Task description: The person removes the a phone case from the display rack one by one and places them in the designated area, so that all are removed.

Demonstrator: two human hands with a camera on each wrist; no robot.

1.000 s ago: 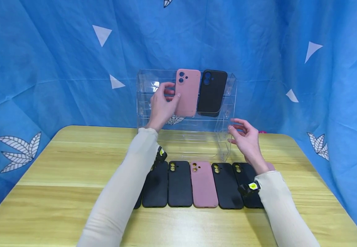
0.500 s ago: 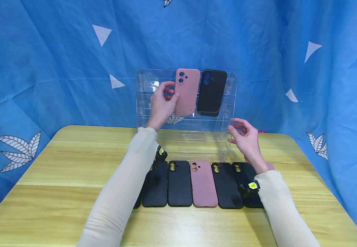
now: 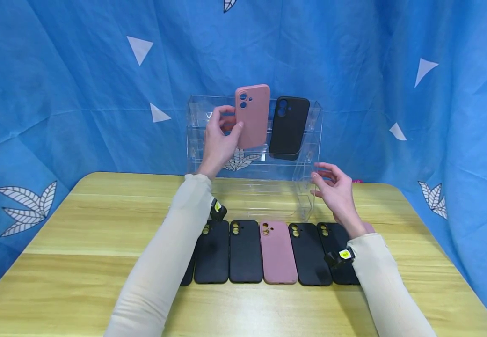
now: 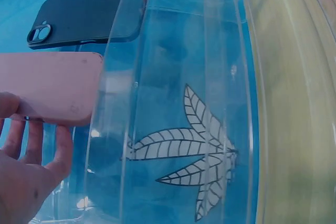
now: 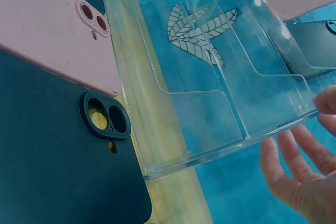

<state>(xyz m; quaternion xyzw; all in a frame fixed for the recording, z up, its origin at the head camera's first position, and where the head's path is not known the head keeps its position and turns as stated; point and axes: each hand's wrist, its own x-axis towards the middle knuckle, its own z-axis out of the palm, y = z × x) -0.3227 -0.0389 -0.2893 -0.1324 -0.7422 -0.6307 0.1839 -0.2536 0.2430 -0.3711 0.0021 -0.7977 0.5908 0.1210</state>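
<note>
The pink case (image 3: 252, 115) now sits higher than a second ago, lifted clear above the top edge of the clear rack (image 3: 315, 140) and shifted slightly left, away from the black case (image 3: 288, 127) that stands on the rack's upper tier. The left hand (image 3: 220, 140) pinches the pink case by its left edge, thumb in front and fingers behind, holding it upright with the camera holes at the top. The right hand (image 3: 336, 189) hovers just beside the rack's lower right corner, fingers loosely spread and holding nothing; whether they touch the acrylic cannot be told. On the wooden table (image 3: 58, 262), in front of the rack, a row of cases (image 3: 277, 252) lies flat and side by side, mostly black with one pink in the middle. A blue cloth (image 3: 79, 93) printed with white leaves and triangles hangs behind.
</note>
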